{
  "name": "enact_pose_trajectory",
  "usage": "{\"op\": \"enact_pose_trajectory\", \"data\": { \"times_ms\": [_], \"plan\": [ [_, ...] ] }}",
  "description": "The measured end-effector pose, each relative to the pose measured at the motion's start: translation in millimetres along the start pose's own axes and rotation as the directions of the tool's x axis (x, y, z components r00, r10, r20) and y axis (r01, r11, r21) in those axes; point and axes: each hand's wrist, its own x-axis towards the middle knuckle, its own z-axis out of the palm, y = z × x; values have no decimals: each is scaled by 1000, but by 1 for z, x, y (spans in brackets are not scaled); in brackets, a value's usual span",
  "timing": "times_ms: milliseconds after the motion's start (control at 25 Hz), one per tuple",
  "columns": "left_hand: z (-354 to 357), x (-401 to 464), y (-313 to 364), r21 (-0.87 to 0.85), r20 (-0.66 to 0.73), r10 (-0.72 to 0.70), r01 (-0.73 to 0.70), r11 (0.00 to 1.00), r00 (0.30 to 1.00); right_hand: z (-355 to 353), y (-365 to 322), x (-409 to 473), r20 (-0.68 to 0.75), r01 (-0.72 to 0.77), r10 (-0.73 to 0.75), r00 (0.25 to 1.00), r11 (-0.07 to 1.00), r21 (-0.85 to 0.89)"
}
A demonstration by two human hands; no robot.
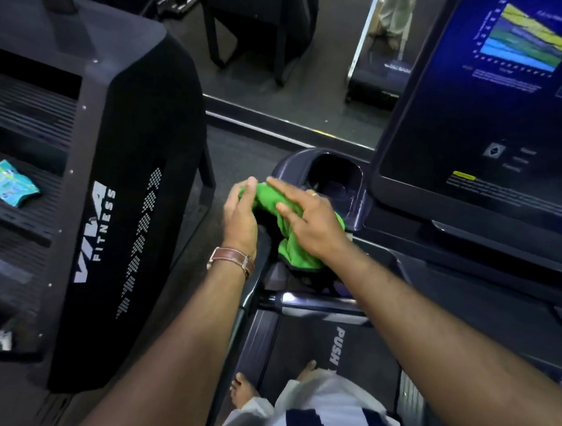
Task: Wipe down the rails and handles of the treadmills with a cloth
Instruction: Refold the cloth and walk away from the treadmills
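Nearest: the crossbar (315, 306) in front of our body, a smooth dark tube running across the treadmill above the deck marked PUSH. It looks rigid and a little slick; we judge a cloth would glide along it.

Next: the left side rail (256, 272), rising from the crossbar's left end toward the console corner. It is narrow and hard, with open floor on its outer side before the neighbouring black machine (133, 179).

At the rail's upper end: the green cloth (298, 251), draped over the handle and hanging in folds. It is soft, light and limp; we judge it best bunched and wrapped round the tube, not pinched by an edge.

Left hand (240, 214): fingers curled, gripping the cloth's far left end.
Right hand (310, 215): fingers extended, palm pressing flat on the cloth.

Beyond: the cup holder (335, 180), its rim just beside the cloth.

Farthest: the console screen (506, 107), overhanging and limiting room to the right.
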Motion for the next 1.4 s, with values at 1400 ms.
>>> {"op": "enact_pose_trajectory", "data": {
  "times_ms": [1400],
  "plan": [
    [253, -776, 2, -111, 884, 231, 298, 948, -406, -268, -226, -749, -918, -513, -103, -384, 850, 119]
  ]
}}
